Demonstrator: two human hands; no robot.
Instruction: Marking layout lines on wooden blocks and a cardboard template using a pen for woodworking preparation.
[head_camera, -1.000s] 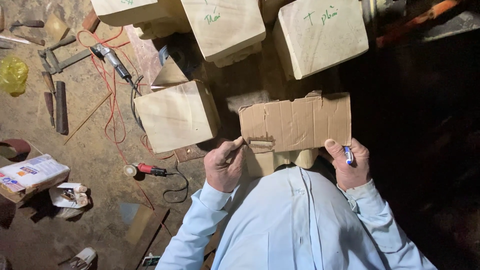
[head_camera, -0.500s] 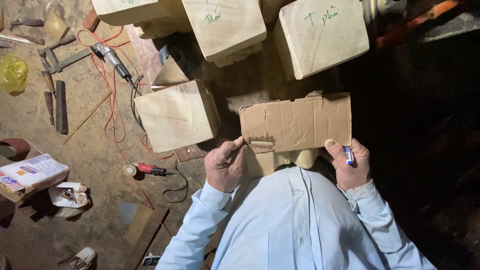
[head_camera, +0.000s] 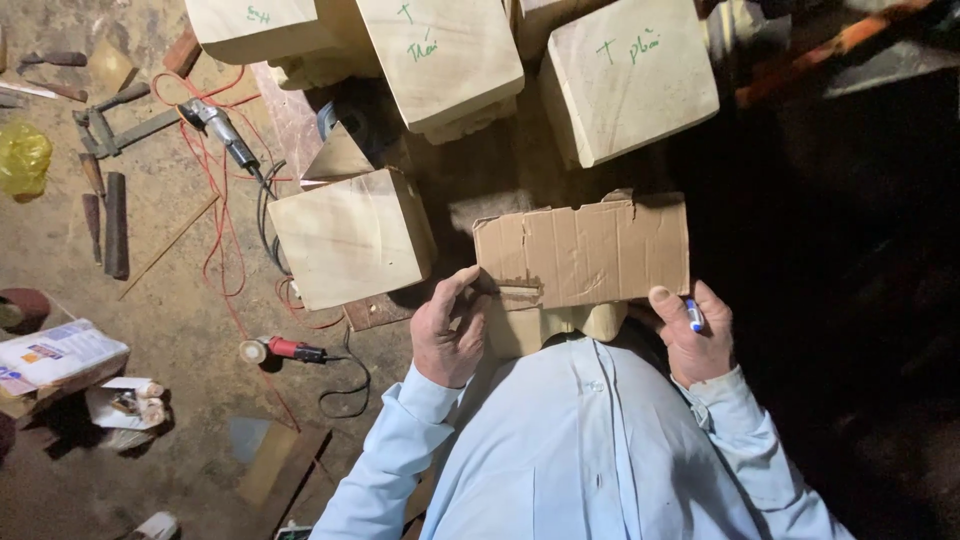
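1. At nine o'clock of the frame: a yellow plastic bag (head_camera: 22, 158) on the dusty floor, with dark chisels (head_camera: 116, 210) lying just right of it.
2. At eleven o'clock: a grey power tool (head_camera: 218, 124) amid loops of red cable (head_camera: 215, 235).
3. At seven o'clock: a small red-handled tool (head_camera: 285, 349) with a black cord, well apart from both hands.
4. Just left of centre: a pale wooden block (head_camera: 350, 238), tilted, its lower right corner near the left hand.
5. Left hand (head_camera: 450, 335), sleeve in light blue, reaching up from six o'clock; thumb and fingers curled and pinched on the lower left corner of the cardboard piece (head_camera: 585, 250), palm turned down.
6. Cardboard piece held flat at centre, torn along its edges, lying over a pale carved wooden piece (head_camera: 555, 325) between the two hands.
7. At twelve and one o'clock: two more big pale wooden blocks (head_camera: 630, 85) with green marks.
8. Right hand (head_camera: 700, 335) at the lower right corner of the cardboard, thumb pressed to its edge, fingers closed round a blue marker (head_camera: 693, 316).
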